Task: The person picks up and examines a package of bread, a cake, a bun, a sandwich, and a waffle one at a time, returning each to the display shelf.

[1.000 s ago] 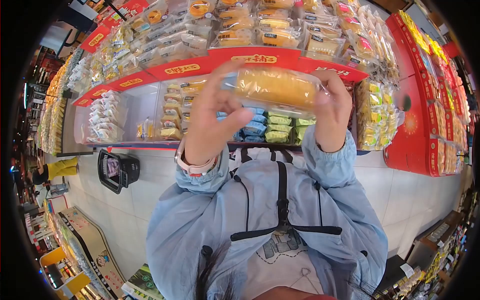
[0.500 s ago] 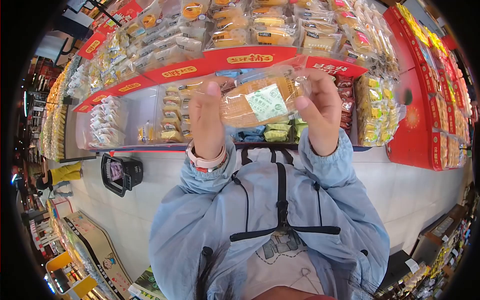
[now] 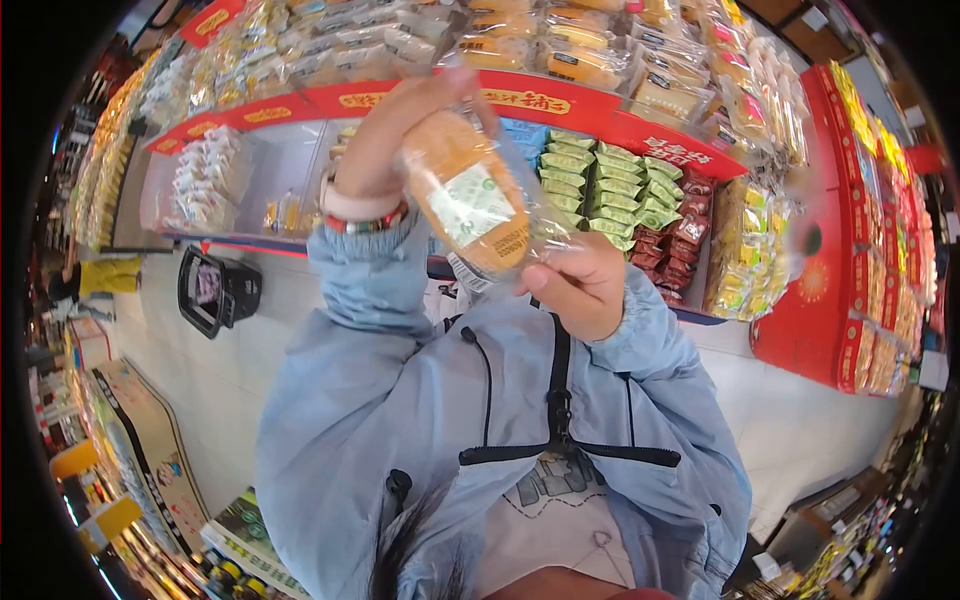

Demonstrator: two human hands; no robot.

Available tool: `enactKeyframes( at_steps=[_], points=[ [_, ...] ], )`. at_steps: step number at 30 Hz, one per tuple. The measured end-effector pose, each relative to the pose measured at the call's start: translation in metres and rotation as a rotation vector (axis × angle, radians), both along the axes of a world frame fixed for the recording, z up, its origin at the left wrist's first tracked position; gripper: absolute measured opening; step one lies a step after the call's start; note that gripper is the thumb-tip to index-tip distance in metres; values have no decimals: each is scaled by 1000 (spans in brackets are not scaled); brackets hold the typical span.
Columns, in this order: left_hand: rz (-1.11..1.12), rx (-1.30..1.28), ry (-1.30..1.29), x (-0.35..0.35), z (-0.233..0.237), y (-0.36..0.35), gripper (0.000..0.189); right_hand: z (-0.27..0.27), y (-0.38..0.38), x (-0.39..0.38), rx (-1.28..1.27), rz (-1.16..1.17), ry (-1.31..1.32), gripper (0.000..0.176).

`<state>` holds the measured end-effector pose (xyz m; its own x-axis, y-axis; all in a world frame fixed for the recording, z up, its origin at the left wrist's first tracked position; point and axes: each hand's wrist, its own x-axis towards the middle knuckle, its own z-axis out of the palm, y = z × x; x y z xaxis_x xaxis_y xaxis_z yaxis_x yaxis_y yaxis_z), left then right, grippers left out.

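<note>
A packaged bread [image 3: 468,200] in a clear wrapper, with a white and green label, is held tilted in front of my chest. Its upper end is pinched by my left hand [image 3: 405,125], whose fingertips are partly blurred. At the lower right, my right hand [image 3: 583,290] grips the loose crinkled edge of the wrapper between thumb and fingers. A barcode shows at the bread's lower end. Behind it, green packets [image 3: 610,190] and dark red packets [image 3: 680,250] lie in the lower shelf bin.
Wrapped breads [image 3: 585,55] fill the upper shelf above a red sign strip [image 3: 350,100]. A black shopping basket [image 3: 218,290] with something purple inside stands on the floor at left. A red display [image 3: 815,320] rises at right, and a low patterned counter [image 3: 150,450] sits lower left.
The bread has turned from nearly level to steeply tilted. My left hand has moved up over its top end, while my right hand has come down to its lower end.
</note>
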<state>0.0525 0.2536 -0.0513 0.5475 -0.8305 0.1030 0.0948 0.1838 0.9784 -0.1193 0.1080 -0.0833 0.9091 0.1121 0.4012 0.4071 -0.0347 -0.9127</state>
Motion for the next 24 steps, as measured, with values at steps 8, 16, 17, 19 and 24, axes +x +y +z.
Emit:
enactKeyframes(
  at_steps=[8,16,17,19,24],
  points=[
    [-147,184,-356,7,11,-35,44,-12,3,1,-159,-48,-361,29],
    [-193,293,-189,-7,34,-39,47,-17,7,3,-169,-42,-449,28],
    [-194,283,-222,-6,32,-39,47,-16,7,4,-172,-48,-449,27],
    [-207,292,-273,-3,29,-39,48,-16,7,4,-179,-60,-448,27],
    [-246,310,-329,4,26,-39,49,-13,7,5,-212,-58,-441,26]
  ],
)
